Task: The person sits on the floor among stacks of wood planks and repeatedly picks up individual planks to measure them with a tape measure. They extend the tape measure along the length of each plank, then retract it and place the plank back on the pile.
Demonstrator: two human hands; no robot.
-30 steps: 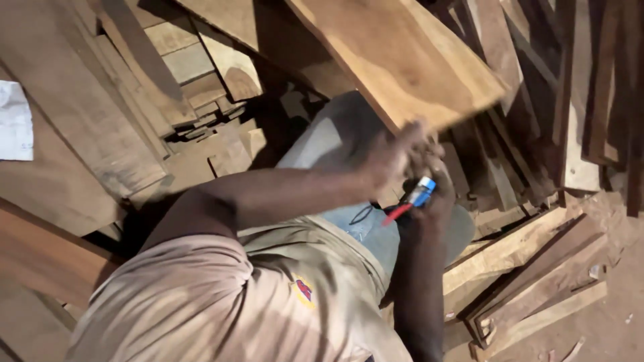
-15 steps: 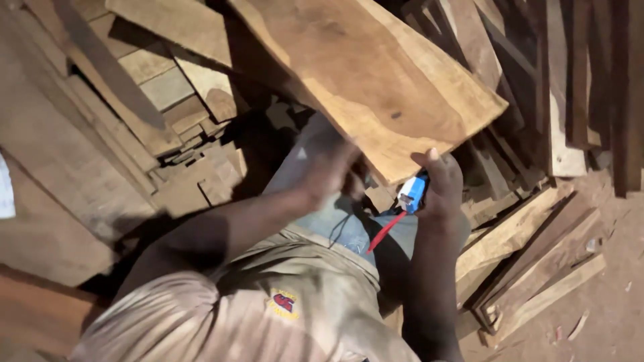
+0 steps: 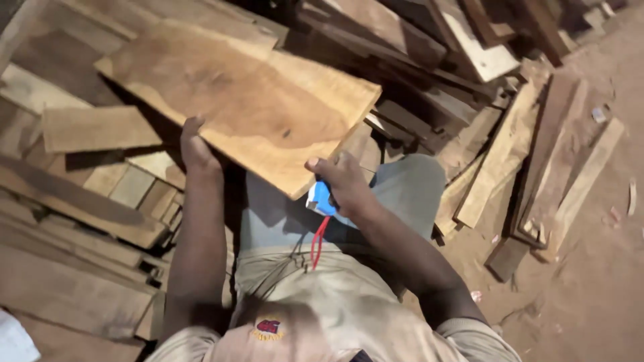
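Hands (image 3: 198,151) under plank (image 3: 248,100), lengthwise upper-left

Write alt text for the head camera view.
Both hands grip the near edge of a wide wooden board: left hand beneath, right hand also holding a small blue-and-white object. Stacked planks lie around.

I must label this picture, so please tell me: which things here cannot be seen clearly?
- Head view: left hand fingers, hidden under the wide plank.
- Head view: blue object with red cord, mostly covered by the right hand; its kind is unclear.
- Head view: the plank's far end, cut off by the top edge.
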